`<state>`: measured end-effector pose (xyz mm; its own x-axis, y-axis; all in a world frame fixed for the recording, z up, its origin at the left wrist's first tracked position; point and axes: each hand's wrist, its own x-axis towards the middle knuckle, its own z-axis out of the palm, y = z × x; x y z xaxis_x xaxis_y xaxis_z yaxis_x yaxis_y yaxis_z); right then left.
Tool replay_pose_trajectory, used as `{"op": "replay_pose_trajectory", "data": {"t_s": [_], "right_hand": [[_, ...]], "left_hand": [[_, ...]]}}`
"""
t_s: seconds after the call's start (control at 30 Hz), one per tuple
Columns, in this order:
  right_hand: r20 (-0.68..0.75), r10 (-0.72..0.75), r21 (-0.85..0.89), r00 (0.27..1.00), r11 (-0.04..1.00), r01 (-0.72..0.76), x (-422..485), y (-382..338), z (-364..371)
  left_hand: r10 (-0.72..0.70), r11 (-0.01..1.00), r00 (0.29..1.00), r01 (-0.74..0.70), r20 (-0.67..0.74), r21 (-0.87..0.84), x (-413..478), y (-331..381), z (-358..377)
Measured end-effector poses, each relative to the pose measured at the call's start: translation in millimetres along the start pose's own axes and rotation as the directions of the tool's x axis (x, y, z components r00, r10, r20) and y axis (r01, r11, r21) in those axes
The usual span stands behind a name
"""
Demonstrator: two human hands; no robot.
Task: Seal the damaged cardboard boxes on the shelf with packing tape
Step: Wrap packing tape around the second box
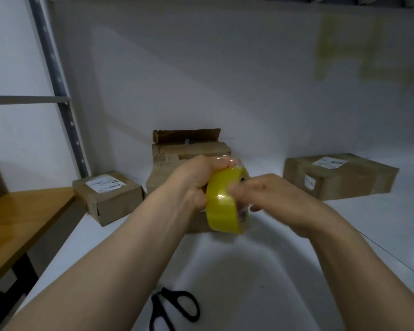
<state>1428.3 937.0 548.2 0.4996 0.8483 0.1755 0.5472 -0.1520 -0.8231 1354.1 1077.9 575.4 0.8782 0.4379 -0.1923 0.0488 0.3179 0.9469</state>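
The left hand (pixel 196 185) grips the yellow tape roll (pixel 225 206) above the shelf (pixel 249 271), near the open-flapped middle box (pixel 189 151) — the right hand (pixel 280 199) meets the roll, too blurred to tell its grip.

- Single view: head-worn wide-angle, looking forward and down onto a white shelf (pixel 249 271).
- Back wall (pixel 201 68) fills the 12 o'clock half of the frame, and straight lines bow near the edges.
- Close range: both forearms enter from 6 o'clock. Left hand (pixel 194 185) grips the tape roll (pixel 221 206) at centre. Right hand (pixel 280 199) is just at 3 o'clock of it, motion-blurred.
- Mid-range behind the hands: small box (pixel 110 197) at 9 o'clock, open box (pixel 189 151) at 12, flat box (pixel 339 175) at 3.
- Frame margins: scissors (pixel 175 309) at 6 o'clock, wooden table (pixel 22 223) at 8, shelf upright (pixel 58 80) at 10.
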Motion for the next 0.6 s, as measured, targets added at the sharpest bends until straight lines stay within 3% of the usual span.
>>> {"op": "replay_pose_trajectory", "data": {"t_s": [0.1, 0.23, 0.33, 0.4, 0.6], "right_hand": [[0.019, -0.028, -0.077, 0.999, 0.997, 0.030, -9, 9, 16], [-0.081, 0.048, 0.171, 0.996, 0.985, -0.034, -29, 19, 14], [-0.114, 0.129, 0.267, 0.985, 0.959, -0.095, -42, 24, 24], [-0.159, 0.168, 0.310, 0.973, 0.944, -0.112, -45, 32, 31], [-0.360, 0.214, 0.166, 0.908, 0.973, -0.163, -32, 41, 34]], "left_hand": [[0.052, 0.994, 0.998, -0.049, -0.025, 0.102, 2, -3, 9], [0.274, 0.901, 0.951, -0.200, -0.146, 0.385, 15, 19, 4], [0.388, 0.825, 0.917, -0.301, -0.093, 0.478, 25, 43, 14], [0.373, 0.803, 0.925, -0.282, -0.074, 0.525, 39, 54, 19], [0.268, 0.852, 0.935, -0.118, -0.231, 0.510, 78, 42, 11]]}}
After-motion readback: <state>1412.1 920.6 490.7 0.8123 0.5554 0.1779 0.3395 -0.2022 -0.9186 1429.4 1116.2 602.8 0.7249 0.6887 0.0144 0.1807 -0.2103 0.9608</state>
